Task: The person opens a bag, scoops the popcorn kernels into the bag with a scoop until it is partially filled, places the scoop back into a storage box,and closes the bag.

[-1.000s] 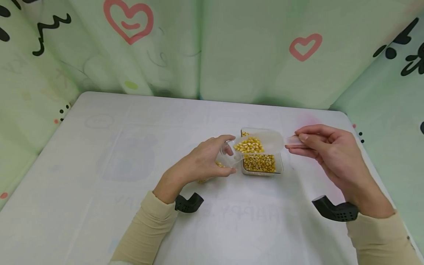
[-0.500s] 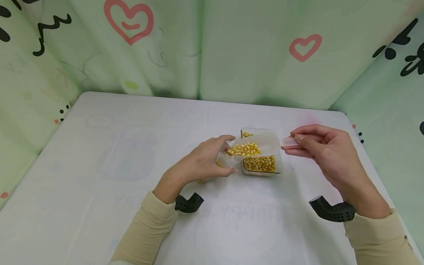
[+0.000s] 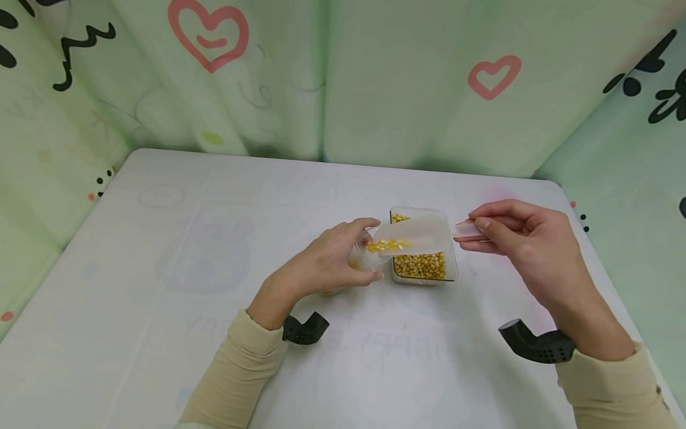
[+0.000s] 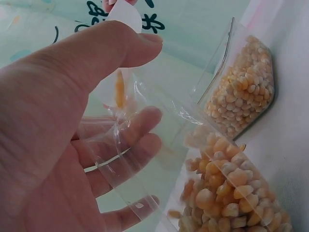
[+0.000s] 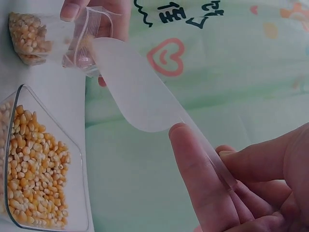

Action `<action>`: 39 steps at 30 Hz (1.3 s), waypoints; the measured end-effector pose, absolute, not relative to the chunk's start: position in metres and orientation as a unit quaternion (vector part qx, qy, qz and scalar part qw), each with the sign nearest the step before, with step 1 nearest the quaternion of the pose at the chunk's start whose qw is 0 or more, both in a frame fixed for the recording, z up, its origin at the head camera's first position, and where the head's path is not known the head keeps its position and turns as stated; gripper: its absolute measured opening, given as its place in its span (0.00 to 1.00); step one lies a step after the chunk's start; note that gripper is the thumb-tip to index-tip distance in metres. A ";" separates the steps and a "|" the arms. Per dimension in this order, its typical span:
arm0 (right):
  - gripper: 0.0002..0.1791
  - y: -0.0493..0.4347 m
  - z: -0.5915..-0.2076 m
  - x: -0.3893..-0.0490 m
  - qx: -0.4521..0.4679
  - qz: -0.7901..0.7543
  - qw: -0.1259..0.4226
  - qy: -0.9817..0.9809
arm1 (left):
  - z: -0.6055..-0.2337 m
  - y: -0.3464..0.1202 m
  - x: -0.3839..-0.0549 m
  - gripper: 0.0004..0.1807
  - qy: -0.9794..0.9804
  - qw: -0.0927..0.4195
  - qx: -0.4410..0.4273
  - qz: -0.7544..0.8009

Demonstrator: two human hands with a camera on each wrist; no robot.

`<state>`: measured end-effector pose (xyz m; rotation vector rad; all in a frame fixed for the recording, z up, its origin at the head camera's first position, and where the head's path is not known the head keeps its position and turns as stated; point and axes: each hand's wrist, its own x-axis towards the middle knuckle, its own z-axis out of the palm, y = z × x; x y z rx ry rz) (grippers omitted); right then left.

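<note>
My left hand [image 3: 327, 256] holds a clear zip bag [image 4: 224, 186] upright, thumb on one side of its mouth and fingers on the other. Corn kernels [image 5: 30, 38] fill the bottom of the bag. In my right hand [image 3: 527, 238] the handle of a translucent white scoop [image 3: 429, 232] is pinched between thumb and fingers. The scoop tilts left, its tip at the bag's mouth, and a thin line of kernels [image 3: 388, 245] lies along its lower edge. From the right wrist view, the scoop's underside hides its load.
Below the scoop stands a rectangular clear container [image 3: 452, 271] of corn kernels, just right of the bag. Both stand on a white table [image 3: 214, 333]. Green printed curtains [image 3: 375, 89] close off the back and sides.
My right hand has moved slightly left and tipped the scoop toward the bag. The heap of kernels on it has shrunk to a thin line. My left hand stays in place.
</note>
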<state>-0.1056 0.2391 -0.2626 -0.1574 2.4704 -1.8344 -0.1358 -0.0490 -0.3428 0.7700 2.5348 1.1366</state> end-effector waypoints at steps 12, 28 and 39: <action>0.17 0.239 -0.261 -0.103 -0.046 -0.564 0.023 0.824 | -0.343 -0.050 -0.136 0.43 0.865 0.117 0.283 0.398; 0.15 0.262 -0.268 -0.102 -0.042 -0.635 0.005 0.772 | -0.343 -0.050 -0.136 0.43 0.865 0.120 0.279 0.401; 0.14 0.273 -0.275 -0.103 -0.018 -0.638 0.006 0.770 | -0.343 -0.050 -0.136 0.43 0.865 0.124 0.274 0.401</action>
